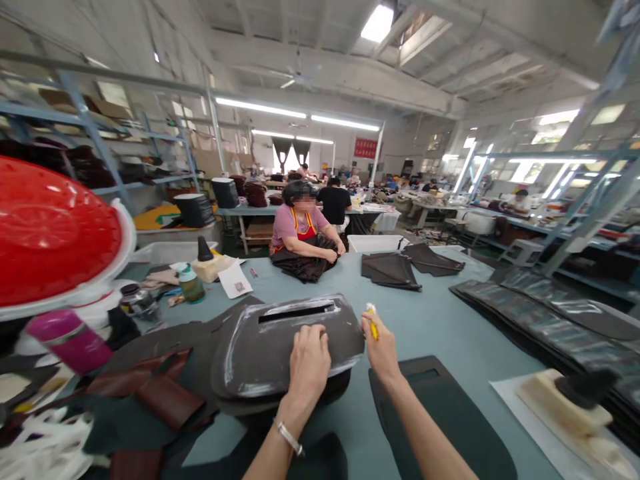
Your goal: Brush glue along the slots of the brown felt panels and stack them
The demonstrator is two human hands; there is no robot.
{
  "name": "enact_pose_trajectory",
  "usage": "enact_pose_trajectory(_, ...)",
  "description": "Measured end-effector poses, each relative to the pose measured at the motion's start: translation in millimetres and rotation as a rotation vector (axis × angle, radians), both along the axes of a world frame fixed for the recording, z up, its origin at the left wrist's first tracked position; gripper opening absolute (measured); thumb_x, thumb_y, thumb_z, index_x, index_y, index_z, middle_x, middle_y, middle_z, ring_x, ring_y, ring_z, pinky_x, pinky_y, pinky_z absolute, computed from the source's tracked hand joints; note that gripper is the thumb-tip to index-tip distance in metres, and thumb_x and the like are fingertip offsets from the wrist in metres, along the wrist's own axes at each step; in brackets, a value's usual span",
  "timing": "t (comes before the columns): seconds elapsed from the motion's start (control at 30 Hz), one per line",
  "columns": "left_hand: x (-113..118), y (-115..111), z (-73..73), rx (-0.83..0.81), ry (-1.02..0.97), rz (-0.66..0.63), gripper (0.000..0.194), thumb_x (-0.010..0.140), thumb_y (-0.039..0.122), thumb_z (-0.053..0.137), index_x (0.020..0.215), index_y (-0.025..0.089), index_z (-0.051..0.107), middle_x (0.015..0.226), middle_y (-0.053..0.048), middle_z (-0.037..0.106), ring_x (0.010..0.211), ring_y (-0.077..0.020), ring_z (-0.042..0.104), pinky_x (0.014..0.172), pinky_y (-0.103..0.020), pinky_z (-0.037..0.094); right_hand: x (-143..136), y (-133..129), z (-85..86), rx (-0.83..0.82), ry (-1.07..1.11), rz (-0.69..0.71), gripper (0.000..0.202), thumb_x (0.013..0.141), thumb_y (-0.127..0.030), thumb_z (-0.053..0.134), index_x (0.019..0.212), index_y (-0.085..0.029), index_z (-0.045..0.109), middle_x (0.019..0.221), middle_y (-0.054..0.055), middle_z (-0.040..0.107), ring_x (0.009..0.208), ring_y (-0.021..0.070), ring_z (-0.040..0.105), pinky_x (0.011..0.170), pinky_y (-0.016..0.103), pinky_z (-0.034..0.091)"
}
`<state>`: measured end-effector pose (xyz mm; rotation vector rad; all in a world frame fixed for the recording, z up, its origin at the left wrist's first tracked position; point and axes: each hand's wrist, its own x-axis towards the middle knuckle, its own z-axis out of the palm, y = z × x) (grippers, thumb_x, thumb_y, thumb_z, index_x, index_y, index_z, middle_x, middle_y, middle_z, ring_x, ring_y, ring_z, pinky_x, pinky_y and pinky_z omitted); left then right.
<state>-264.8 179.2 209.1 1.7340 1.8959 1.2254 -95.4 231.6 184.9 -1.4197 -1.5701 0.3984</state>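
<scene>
A dark brown panel (270,343) with a long slot and white, wet-looking smears along its edges lies on a stack of similar pieces in front of me. My left hand (310,357) rests on its middle, fingers bent and tips against the surface, gripping nothing. At the panel's right edge, my right hand (381,343) is closed around a small yellow-handled brush (373,321). The brush's whitish tip points up and is clear of the panel. Below my right forearm, another dark panel (440,413) with a small slot lies flat on the blue-green tabletop (425,320).
Across the table, a person (305,223) handles dark folded pieces. Smeared dark strips (560,327) lie at right, near a cream bottle with a black cap (565,407). A purple flask (67,340), reddish-brown leather pieces (170,400) and a red basin (55,233) crowd the left.
</scene>
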Motion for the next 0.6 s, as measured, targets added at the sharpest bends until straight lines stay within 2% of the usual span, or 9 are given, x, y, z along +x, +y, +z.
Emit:
enact_pose_trajectory(0.1,18.0,20.9,2.6,-0.062,-0.347,-0.100,0.023,0.082,0.035,0.051,0.090,0.018,0.064,0.093,-0.008,0.061,0.091,-0.0207,0.053,0.088,-0.036,0.037,-10.9,-26.0,9.2,0.098,-0.035,-0.009,0.037,0.094,-0.041,0.037,0.111,-0.020,0.062,0.087,0.006,0.069,0.073,0.0182,0.065,0.069,0.027,0.045)
enact_pose_trajectory(0.23,19.0,36.7,4.2,-0.133,-0.489,-0.142,0.042,0.071,0.054,0.061,0.085,0.015,0.065,0.083,-0.007,0.064,0.079,-0.0192,0.056,0.076,-0.032,0.041,-24.8,-55.6,26.0,0.212,0.080,0.137,0.030,0.096,-0.034,0.037,0.108,-0.020,0.060,0.099,0.007,0.067,0.083,0.0158,0.064,0.076,0.025,0.046)
enact_pose_trajectory(0.33,12.2,33.9,3.2,-0.140,-0.604,-0.161,0.042,0.066,0.054,0.065,0.076,0.013,0.063,0.073,-0.004,0.063,0.070,-0.0158,0.055,0.068,-0.028,0.041,-30.1,-68.9,27.9,0.195,0.225,0.251,0.024,0.096,-0.034,0.039,0.102,-0.020,0.057,0.094,0.005,0.066,0.082,0.0141,0.063,0.076,0.024,0.048)
enact_pose_trajectory(0.4,9.3,23.4,5.6,-0.126,-0.679,-0.173,0.039,0.066,0.051,0.064,0.072,0.013,0.061,0.070,-0.004,0.062,0.068,-0.0149,0.055,0.068,-0.028,0.043,-27.5,-71.2,22.1,0.154,0.322,0.232,0.022,0.095,-0.036,0.039,0.099,-0.020,0.055,0.092,0.005,0.066,0.082,0.0142,0.064,0.074,0.024,0.049)
enact_pose_trajectory(0.47,10.5,5.3,14.4,-0.109,-0.746,-0.212,0.036,0.068,0.048,0.063,0.075,0.013,0.060,0.075,-0.004,0.065,0.072,-0.0152,0.058,0.072,-0.028,0.045,-18.8,-70.1,12.2,0.111,0.384,0.169,0.023,0.095,-0.039,0.039,0.097,-0.021,0.053,0.092,0.005,0.066,0.084,0.0150,0.064,0.073,0.025,0.050)
enact_pose_trajectory(0.53,16.7,-19.3,30.6,-0.108,-0.859,-0.331,0.032,0.071,0.044,0.063,0.081,0.014,0.060,0.082,-0.004,0.066,0.076,-0.0146,0.060,0.075,-0.028,0.047,-4.5,-69.2,1.5,0.068,0.399,0.125,0.024,0.094,-0.042,0.040,0.094,-0.021,0.053,0.093,0.005,0.065,0.086,0.0158,0.064,0.072,0.026,0.050)
enact_pose_trajectory(0.6,26.5,-46.3,52.4,-0.130,-1.022,-0.513,0.024,0.073,0.037,0.066,0.080,0.015,0.059,0.081,-0.003,0.066,0.073,-0.0125,0.059,0.072,-0.025,0.048,13.6,-71.2,-7.1,0.015,0.409,0.090,0.026,0.092,-0.045,0.042,0.093,-0.022,0.053,0.091,0.004,0.065,0.084,0.0158,0.063,0.072,0.026,0.049)
